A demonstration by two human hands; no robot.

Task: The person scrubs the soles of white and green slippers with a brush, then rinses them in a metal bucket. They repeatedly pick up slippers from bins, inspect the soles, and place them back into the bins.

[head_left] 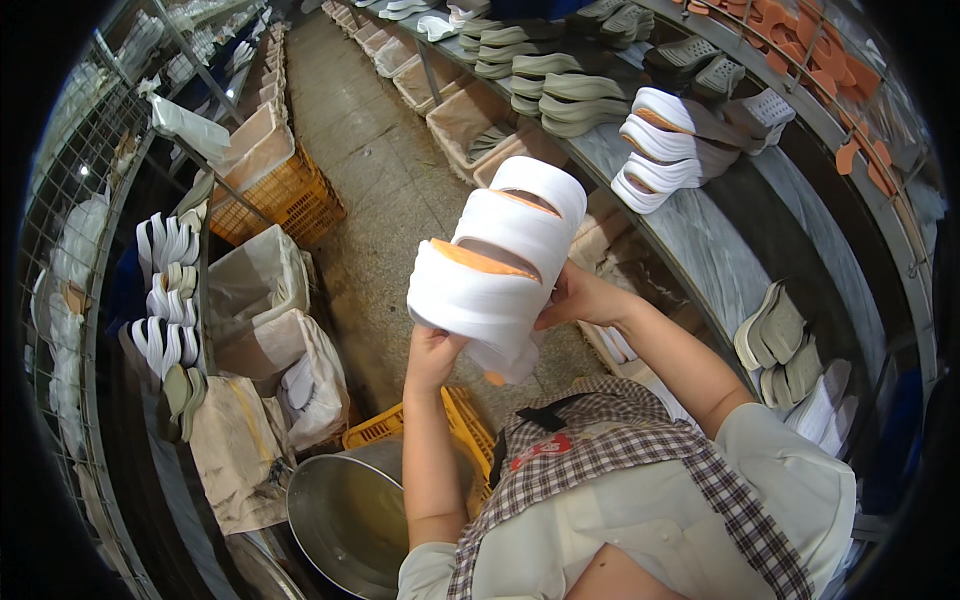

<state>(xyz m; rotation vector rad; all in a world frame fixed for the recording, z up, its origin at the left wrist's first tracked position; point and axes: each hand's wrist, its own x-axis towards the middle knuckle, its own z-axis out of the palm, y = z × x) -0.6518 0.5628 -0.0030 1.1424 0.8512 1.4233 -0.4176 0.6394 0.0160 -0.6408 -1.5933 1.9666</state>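
Between both hands I hold a stack of several thick white shoe soles (470, 285) in front of my body, above the aisle floor. Orange shows in the gaps between the soles. My left hand (435, 355) grips the stack's near end from below, its fingers partly hidden under it. Along the right side of the stack, my right hand (580, 298) is closed around the edge, with some fingertips out of sight. A similar stack of white soles (658, 150) with orange inside rests on the bench to the right.
Grey-green soles (580, 100) line the right-hand bench (690, 270). More white soles (165, 330) stand on the left rack. Lined bins (262, 290) and a yellow crate (280, 200) flank the tiled aisle (370, 170). A large metal pot (345, 520) stands by my left forearm. Orange pieces (815, 55) lie on the upper right shelf.
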